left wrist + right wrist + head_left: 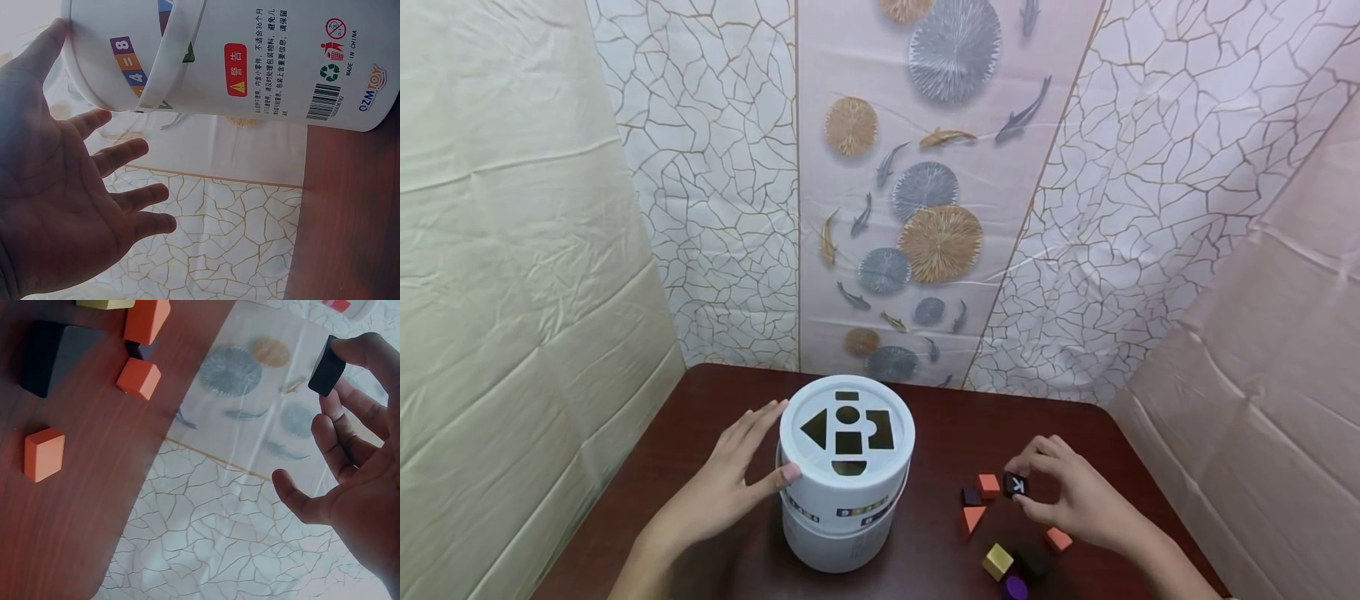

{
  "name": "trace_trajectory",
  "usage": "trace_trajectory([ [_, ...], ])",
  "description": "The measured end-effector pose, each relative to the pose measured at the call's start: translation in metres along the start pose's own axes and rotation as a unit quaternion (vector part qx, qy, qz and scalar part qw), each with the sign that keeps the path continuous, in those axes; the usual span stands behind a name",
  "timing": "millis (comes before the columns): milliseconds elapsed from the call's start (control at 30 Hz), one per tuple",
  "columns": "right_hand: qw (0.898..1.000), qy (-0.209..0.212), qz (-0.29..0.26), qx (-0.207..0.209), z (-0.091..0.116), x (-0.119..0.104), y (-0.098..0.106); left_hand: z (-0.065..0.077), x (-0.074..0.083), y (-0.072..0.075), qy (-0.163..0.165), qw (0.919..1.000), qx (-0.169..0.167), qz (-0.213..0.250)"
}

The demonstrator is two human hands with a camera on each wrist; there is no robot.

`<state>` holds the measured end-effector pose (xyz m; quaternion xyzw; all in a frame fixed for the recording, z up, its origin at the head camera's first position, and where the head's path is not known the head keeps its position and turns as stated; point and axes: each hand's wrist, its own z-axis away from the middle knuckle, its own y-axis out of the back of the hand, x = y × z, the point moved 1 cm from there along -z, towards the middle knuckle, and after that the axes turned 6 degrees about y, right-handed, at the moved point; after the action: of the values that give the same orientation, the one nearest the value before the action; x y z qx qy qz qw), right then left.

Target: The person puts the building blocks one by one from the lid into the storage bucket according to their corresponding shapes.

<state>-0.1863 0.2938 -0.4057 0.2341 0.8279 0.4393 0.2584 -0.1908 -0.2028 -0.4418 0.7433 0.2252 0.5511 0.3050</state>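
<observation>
Right hand (1077, 493) pinches small black block (1016, 485) bearing white mark, above worktop (1022, 417) toward right edge | Spread left hand (721, 490) touches white plastic-looking cylindrical bucket (837, 547), nearer left edge | Fingertip-only hold could drop block; sideways push might tip bucket

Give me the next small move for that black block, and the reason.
I'd carry the black block left, toward the lid of the white bucket. The right grip pinches it clear of the table, the lid has shaped openings in it, and the left grip is at the rim, probably ready to steady it.
</observation>
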Motion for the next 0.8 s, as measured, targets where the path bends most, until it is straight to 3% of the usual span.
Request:
trace_trajectory([
  [633, 0.999, 0.036, 0.009, 0.003, -0.023, -0.010, 0.003, 0.000, 0.000, -0.002, 0.001, 1.0000, 0.003, 0.002],
  [800, 0.998, 0.062, 0.003, 0.017, -0.028, -0.011, 0.002, 0.000, -0.001, -0.002, -0.001, 1.0000, 0.006, 0.000],
])
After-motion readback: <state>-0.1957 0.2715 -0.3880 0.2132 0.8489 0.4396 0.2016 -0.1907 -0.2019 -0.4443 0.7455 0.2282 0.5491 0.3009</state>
